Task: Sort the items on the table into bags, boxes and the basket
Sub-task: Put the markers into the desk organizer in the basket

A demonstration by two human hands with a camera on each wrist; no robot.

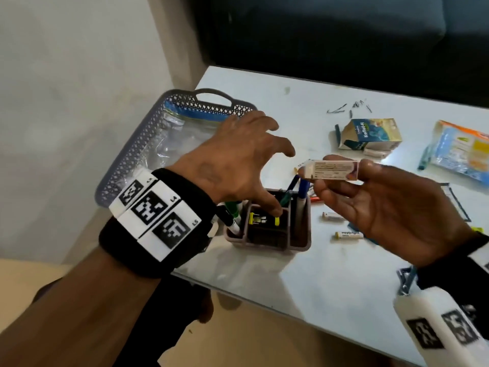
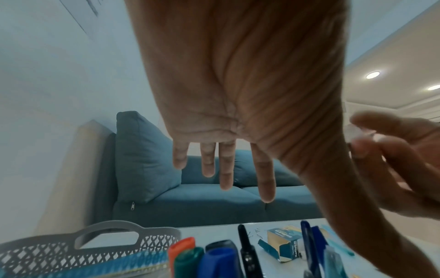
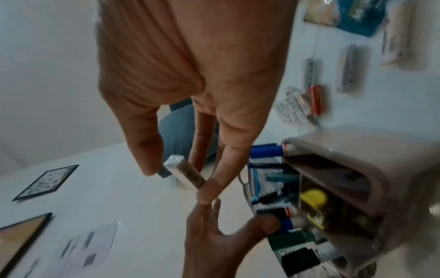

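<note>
My right hand (image 1: 349, 178) is palm-up above the table and pinches a small white and pink carton (image 1: 330, 169) between thumb and fingers. The right wrist view shows the same pinch on the carton (image 3: 177, 166), held end to end. My left hand (image 1: 276, 178) hovers with fingers spread and empty over the pinkish desk organizer (image 1: 299, 245), close to the carton but apart from it. Its fingers (image 2: 223, 169) look straight in the left wrist view. The grey lattice basket (image 1: 137, 152) stands at the table's left edge with a clear zip bag (image 1: 185, 136) inside.
Markers and pens (image 1: 301, 192) stand in the organizer. An opened Kofol-H box (image 1: 370, 135), a blue and orange packet (image 1: 460, 152), loose hairpins (image 1: 349, 105) and small tubes (image 1: 349, 235) lie on the white table (image 1: 330, 282). A blue sofa (image 2: 214, 203) stands behind.
</note>
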